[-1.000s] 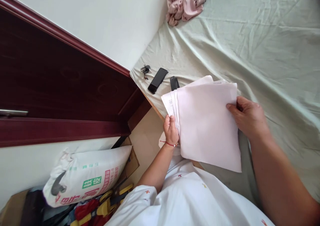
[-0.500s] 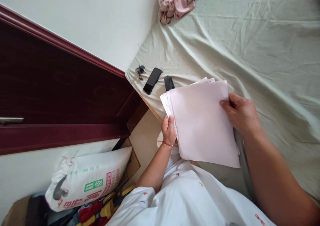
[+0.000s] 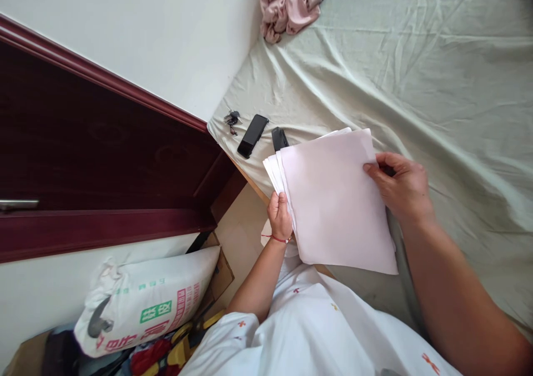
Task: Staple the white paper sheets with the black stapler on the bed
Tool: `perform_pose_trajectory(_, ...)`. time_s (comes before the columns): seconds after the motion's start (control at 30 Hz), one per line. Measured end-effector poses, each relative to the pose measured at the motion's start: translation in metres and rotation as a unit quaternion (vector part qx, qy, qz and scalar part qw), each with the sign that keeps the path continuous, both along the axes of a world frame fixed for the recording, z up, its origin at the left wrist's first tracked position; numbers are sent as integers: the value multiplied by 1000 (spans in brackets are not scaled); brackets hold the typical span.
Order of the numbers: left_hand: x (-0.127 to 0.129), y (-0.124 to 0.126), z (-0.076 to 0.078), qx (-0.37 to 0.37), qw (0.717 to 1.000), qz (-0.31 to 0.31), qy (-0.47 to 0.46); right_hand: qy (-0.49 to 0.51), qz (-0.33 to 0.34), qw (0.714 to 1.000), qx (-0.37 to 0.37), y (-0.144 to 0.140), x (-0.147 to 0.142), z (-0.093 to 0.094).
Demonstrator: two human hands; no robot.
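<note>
A stack of white paper sheets is held between both hands, tilted over the edge of the bed. My left hand grips its left edge, thumb on top, where several sheets fan out. My right hand pinches the upper right edge between thumb and fingers. The front sheet looks blank. Behind the stack's upper left corner, a black object, partly hidden, lies on the bed; I cannot make out its kind.
A black phone and keys lie on the pale green bedsheet. Pink cloth is bunched at the back. To the left are a dark red door and a stuffed white sack.
The papers' right side and my right hand have shifted slightly left and up. The sheets at the left edge are fanned a bit more. My left hand keeps its grip.
</note>
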State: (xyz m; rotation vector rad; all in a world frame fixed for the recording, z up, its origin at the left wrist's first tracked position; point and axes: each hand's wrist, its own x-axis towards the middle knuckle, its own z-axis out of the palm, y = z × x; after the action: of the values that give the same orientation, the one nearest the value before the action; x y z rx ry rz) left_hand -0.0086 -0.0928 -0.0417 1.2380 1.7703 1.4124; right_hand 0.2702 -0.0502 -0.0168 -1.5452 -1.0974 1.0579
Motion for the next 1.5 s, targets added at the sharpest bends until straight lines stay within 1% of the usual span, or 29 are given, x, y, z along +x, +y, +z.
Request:
perform_pose_trajectory(0.1,0,0,1,-3,1000,0,5,26,7,1000,-5,-1,-1,0)
perform_pose_trajectory(0.3,0,-1,3,-4,999,-4,32,44,14,998,-32,-2,-2,6)
perform_pose_trajectory(0.5,-3,-2,-1,-10,999,-7,30,47,22,998,-36,-2,-3,6)
perform_pose_trajectory(0.67,-4,-1,-4,-17,999,-13,50,44,28,998,-38,-2,-3,8)
perform_pose_trajectory(0.83,-4,-1,-4,-19,998,-16,56,28,-8,999,-13,0,-3,11)
perform_pose_trajectory(1.03,-5,0,-2,-5,996,-9,88,2,-50,999,8,2,-1,6)
perform_pose_trajectory(1.17,-4,0,-1,-10,995,-16,102,-1,-40,999,19,1,-2,3)
perform_pose_trajectory(1.27,-3,0,-1,-12,995,-15,99,5,-29,1000,9,1,-3,3)
perform_pose_trajectory(1.5,-1,0,1,-14,994,-16,106,2,-29,1000,0,-1,-3,6)
